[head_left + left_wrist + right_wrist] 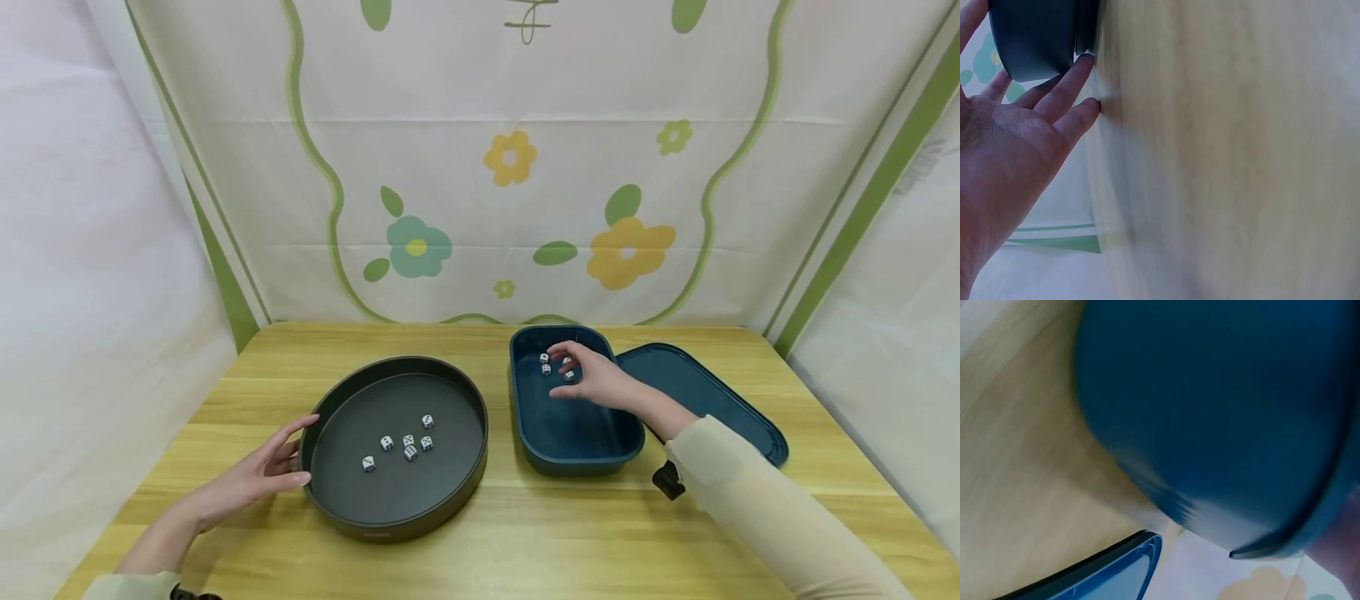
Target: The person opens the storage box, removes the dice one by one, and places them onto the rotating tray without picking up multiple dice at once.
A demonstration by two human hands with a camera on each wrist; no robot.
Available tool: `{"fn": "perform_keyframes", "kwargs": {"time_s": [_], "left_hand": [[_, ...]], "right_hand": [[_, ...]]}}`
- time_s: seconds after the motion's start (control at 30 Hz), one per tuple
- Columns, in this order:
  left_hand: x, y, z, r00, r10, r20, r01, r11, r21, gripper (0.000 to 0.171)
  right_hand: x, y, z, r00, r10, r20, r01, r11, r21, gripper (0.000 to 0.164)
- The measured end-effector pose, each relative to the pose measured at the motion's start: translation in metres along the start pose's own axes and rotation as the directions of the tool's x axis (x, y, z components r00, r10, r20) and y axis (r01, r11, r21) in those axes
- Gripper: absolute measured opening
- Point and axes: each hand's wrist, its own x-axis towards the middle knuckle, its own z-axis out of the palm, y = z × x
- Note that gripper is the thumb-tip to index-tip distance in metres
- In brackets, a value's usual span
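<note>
My left hand (258, 475) rests against the near-left side of a round dark grey pan (390, 531), fingers and thumb spread along its outer wall. In the left wrist view, the fingers (1067, 90) reach the base of the pan. Several white dice (408, 440) with black pips lie inside it. Over a deep navy-blue rectangular box (573, 467), my right hand (600, 379) reaches in from the right, thumb and fingers apart. Below and beside its fingertips, several dice (545, 363) lie near the box's far end. In the right wrist view, the box wall hides most of this hand.
A flat navy-blue lid (697, 392) lies on the wooden table (555, 542) to the right of the box, partly under my right forearm. Behind the table's far edge hangs a white cloth (450, 183) with printed flowers.
</note>
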Motion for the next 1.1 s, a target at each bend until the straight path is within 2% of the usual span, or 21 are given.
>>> {"fn": "perform_keyframes", "kwargs": {"time_s": [0.3,0.57,0.8,0.97,1.1], "left_hand": [[0.001,0.0,-0.001,1.0,0.011,0.0,-0.011,0.999,0.032,0.075],[0.0,-0.001,0.0,1.0,0.002,0.008,-0.002,1.0,-0.006,0.075],[0.001,-0.001,0.0,1.0,0.004,0.005,-0.004,1.0,-0.009,0.076],[0.001,-0.001,0.002,1.0,0.0,0.009,0.0,1.0,-0.018,0.076],[0.0,0.0,0.002,1.0,0.003,0.004,-0.003,1.0,-0.017,0.076]], "right_hand": [[0.006,0.017,0.004,0.996,0.067,0.054,-0.064,0.997,-0.044,0.065],[0.009,0.02,0.003,0.992,0.123,-0.032,-0.127,0.979,-0.163,0.06],[0.014,0.022,0.004,0.983,0.185,-0.001,-0.182,0.964,-0.195,0.061],[0.014,0.027,0.011,0.98,0.197,0.034,-0.187,0.963,-0.191,0.061],[0.014,0.029,0.016,0.986,0.159,0.048,-0.149,0.974,-0.17,0.057]]}}
